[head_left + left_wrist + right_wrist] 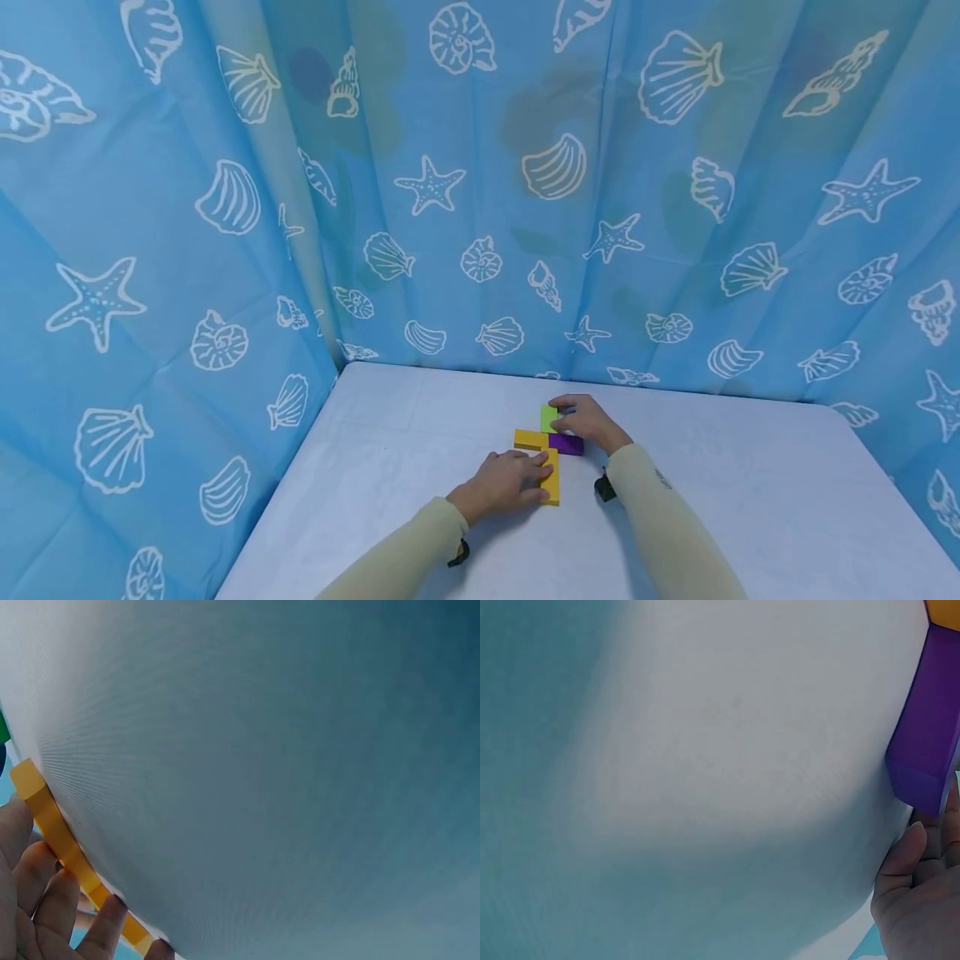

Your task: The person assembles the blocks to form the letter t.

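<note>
Landmark: purple block (570,445), lying flat on the white desk (397,475), patterned blue curtain (480,200) beyond it.

Blocks about it: short yellow block (529,440) directly to its left, the two meeting end to end as far as I can see. Green block (547,418) on its far side, by its left end. Long yellow block (554,487) on its near side, also by the left end, pointing back toward me. Whether these last two quite touch it, cannot tell; the joins look tight.

My left hand (504,483), to the near left of the purple block: fingers bent over the long yellow block, gripping it low against the desk. My right hand (588,421), just beyond the purple block: fingers and thumb curved about the green block, holding it by what the head view shows. The right wrist view catches thumb and fingers past the purple block's end, with the green block hidden there.

Step in hand, my judgement: setting the outer pieces against the purple block. Next move calls for a steady left hand and a light right-hand nudge, green edge squared to purple without pushing the short yellow block askew.
</note>
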